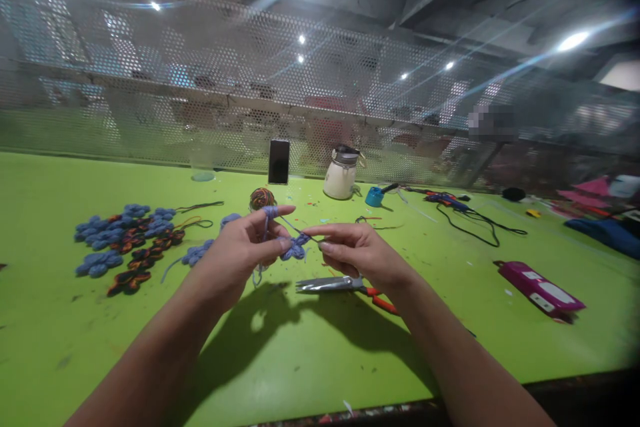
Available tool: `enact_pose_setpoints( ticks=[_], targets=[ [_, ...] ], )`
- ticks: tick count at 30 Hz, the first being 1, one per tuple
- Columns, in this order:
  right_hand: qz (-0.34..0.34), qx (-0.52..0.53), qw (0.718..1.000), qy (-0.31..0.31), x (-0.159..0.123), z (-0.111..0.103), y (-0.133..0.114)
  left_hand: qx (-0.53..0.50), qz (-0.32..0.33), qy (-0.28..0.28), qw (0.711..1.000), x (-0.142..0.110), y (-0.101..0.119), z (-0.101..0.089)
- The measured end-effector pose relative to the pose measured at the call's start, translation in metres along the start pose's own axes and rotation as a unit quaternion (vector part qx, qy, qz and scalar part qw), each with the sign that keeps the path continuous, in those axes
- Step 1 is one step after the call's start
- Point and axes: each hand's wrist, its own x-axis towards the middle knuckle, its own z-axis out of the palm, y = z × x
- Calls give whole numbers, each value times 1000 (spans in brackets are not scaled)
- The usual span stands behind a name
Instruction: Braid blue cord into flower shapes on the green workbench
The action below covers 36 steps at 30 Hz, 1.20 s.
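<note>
My left hand (239, 248) pinches a small blue-purple crocheted flower (296, 248) between thumb and fingers. Yarn (271, 212) of the same colour is looped round its raised index finger and stretches down to the flower. With fingertips closed, my right hand (367, 247) grips a thin crochet hook (314, 239), whose tip meets the flower's right edge; most of the hook is hidden. Scissors (330, 284) with orange handles lie on the table just below my right hand. Left of my hands are finished-looking blue flowers (99, 263) and dark multicoloured flowers (131, 280).
On the green table (280, 373) stand a multicoloured yarn ball (262, 198), a phone (279, 161), a cream jar (340, 177) and a blue pot (373, 197). To the right lie a corded tool (447, 201) and a magenta pouch (543, 288). Behind is a perforated metal screen (225, 93).
</note>
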Motion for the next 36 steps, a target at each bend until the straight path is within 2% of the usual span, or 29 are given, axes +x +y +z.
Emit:
enact_pose_setpoints(
  ticks=[8, 17, 21, 26, 36],
  targets=[
    [37, 97, 993, 48, 0, 10, 3, -7, -13, -12, 1000, -2, 3, 2],
    [54, 145, 987, 47, -1, 17, 1, -63, -42, -20, 997, 0, 2, 3],
    [39, 121, 991, 44, -2, 17, 1, -109, -60, -21, 992, -2, 4, 3],
    [12, 61, 997, 48, -3, 12, -1, -106, -62, 7, 992, -3, 7, 4],
    [0, -24, 1000, -17, -5, -2, -6, -70, -45, 34, 996, -2, 6, 4]
  ],
)
